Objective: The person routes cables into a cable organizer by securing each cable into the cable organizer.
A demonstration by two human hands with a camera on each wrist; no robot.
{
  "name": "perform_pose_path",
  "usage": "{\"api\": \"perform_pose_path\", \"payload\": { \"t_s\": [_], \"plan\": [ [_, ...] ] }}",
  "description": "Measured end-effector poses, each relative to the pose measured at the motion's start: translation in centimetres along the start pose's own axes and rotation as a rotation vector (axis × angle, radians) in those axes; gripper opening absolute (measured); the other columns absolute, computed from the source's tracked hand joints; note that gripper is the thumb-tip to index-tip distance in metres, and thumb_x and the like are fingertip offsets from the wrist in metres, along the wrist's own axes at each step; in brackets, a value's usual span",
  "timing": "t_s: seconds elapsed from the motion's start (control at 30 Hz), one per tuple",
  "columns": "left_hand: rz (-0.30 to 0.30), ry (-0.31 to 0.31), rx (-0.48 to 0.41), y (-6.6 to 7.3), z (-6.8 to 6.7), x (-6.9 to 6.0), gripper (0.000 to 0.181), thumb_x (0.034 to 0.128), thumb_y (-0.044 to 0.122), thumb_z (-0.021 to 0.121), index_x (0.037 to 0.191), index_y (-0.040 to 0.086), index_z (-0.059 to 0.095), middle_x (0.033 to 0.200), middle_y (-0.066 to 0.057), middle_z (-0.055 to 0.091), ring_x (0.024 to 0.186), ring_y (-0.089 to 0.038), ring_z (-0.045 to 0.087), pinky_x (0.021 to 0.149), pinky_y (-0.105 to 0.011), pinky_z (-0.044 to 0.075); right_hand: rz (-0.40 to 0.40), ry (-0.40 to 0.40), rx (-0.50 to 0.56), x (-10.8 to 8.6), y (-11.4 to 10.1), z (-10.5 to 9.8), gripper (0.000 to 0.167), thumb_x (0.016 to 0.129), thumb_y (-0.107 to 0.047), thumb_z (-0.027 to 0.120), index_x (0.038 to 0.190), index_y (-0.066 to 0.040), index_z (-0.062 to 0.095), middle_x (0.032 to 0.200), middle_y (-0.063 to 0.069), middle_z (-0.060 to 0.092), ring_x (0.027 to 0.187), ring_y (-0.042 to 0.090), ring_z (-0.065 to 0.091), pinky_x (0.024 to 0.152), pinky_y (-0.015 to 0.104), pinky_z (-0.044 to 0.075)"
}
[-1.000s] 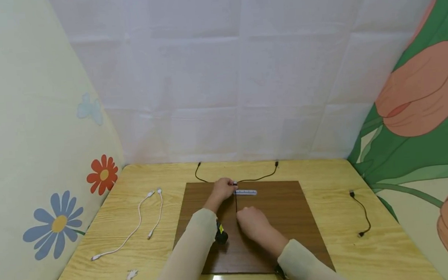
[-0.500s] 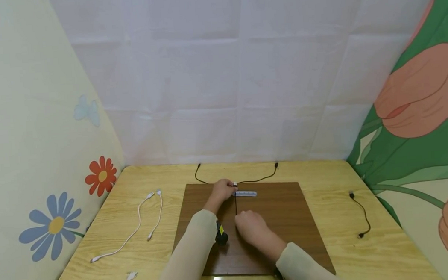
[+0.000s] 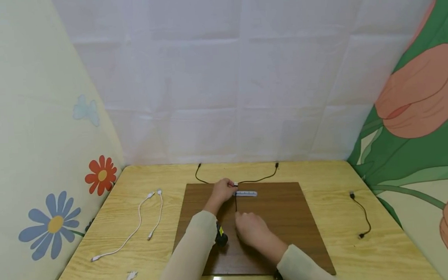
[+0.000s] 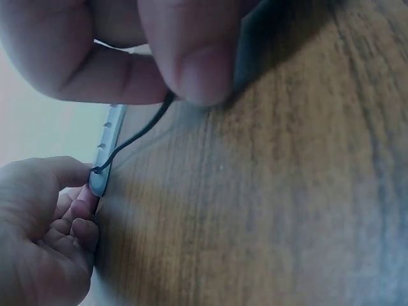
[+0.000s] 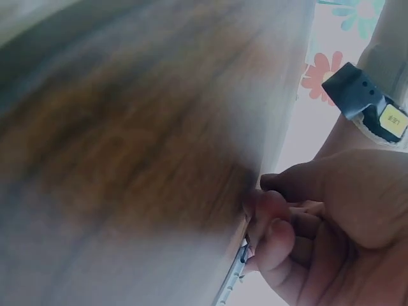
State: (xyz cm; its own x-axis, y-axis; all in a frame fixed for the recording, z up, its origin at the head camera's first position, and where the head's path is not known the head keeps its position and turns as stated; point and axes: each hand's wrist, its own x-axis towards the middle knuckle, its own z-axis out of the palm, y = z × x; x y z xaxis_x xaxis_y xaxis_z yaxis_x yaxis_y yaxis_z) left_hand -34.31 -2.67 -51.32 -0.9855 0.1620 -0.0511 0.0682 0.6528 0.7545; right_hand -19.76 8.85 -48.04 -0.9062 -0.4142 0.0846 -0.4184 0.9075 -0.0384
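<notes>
My left hand (image 3: 221,190) pinches a black USB cable (image 3: 236,204) near its plug, at the far edge of the brown board. Nearer to me, my right hand (image 3: 252,229) pinches the same cable lower down with curled fingers. Between the hands the cable runs fairly straight in the head view. Beside it on the board lies a pale blue strip (image 3: 247,194) with several notches along it. The left wrist view shows the left fingertips (image 4: 204,80) on the cable, and the right hand (image 4: 48,229) beyond. Fingers hide the cable's near end.
The brown board (image 3: 291,234) lies on a wood-patterned table (image 3: 342,252). Two white cables (image 3: 139,213) and a small white piece (image 3: 131,276) are at left. A short black cable (image 3: 365,212) lies at right; black cable ends (image 3: 262,178) stick out behind the board.
The right hand has shifted very slightly toward me and left, still gripping the cable. The left hand stays nearly in place.
</notes>
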Motion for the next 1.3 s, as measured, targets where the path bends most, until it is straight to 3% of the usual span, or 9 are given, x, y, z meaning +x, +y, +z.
{"api": "perform_pose_path", "payload": {
  "t_s": [0.57, 0.73, 1.3],
  "plan": [
    [0.057, -0.006, 0.019, -0.39, 0.00, 0.07, 0.015, 0.0925, 0.017, 0.072, 0.099, 0.004, 0.067, 0.092, -0.006, 0.069, 0.082, -0.017, 0.061, 0.074, -0.031, 0.052, 0.054, -0.128, 0.163, 0.36, -0.45, -0.05, 0.019, 0.092, -0.025, 0.071, 0.081, -0.011, 0.062, 0.075, 0.009, 0.064, 0.072, 0.029, 0.066, 0.059, 0.043, 0.053],
    [0.064, -0.017, 0.018, -0.38, -0.10, 0.01, 0.016, 0.0931, 0.018, 0.071, 0.099, 0.004, 0.067, 0.093, -0.007, 0.070, 0.083, -0.018, 0.062, 0.074, -0.031, 0.051, 0.037, -0.137, 0.164, 0.39, -0.59, -0.11, 0.020, 0.092, -0.028, 0.072, 0.078, -0.015, 0.063, 0.074, 0.006, 0.064, 0.072, 0.026, 0.066, 0.060, 0.042, 0.053],
    [0.052, -0.040, -0.001, -0.14, -0.40, -0.38, 0.016, 0.0965, 0.020, 0.066, 0.102, 0.005, 0.067, 0.095, -0.006, 0.067, 0.082, -0.018, 0.060, 0.075, -0.034, 0.051, 0.069, -0.173, 0.143, 0.45, -0.63, -0.11, 0.029, 0.094, -0.039, 0.072, 0.083, -0.013, 0.063, 0.084, 0.012, 0.069, 0.078, 0.032, 0.068, 0.064, 0.046, 0.055]
  ]
}}
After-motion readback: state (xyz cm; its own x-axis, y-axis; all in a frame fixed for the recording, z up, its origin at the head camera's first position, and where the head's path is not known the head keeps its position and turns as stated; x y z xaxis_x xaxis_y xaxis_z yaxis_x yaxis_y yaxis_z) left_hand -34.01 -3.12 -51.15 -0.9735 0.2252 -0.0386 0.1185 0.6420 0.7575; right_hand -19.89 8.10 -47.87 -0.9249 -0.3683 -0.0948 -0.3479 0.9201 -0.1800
